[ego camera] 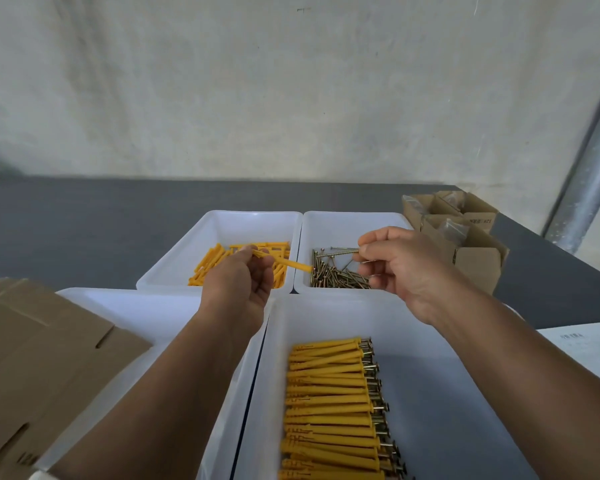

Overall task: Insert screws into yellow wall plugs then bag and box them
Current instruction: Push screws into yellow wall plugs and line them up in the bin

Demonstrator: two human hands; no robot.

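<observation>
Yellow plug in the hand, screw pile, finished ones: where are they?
Yellow plug (294, 265): head view, shaft's free end.
Screw pile (336, 275): head view, heap's middle.
Finished ones (326, 400): head view, a plug's body.

A dark grey bench (84, 220) stands against a pale, scuffed and stained wall (257, 81); a silvery metal pipe (589, 181) rises at the right, in soft, even light.

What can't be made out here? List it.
Head view.
Near-left bin: contents hidden by left forearm and flat cardboard.
Assembled plugs: row cut off by bottom edge.
Cardboard box: print too small.
Right hand: screw count hidden by fingers.
</observation>
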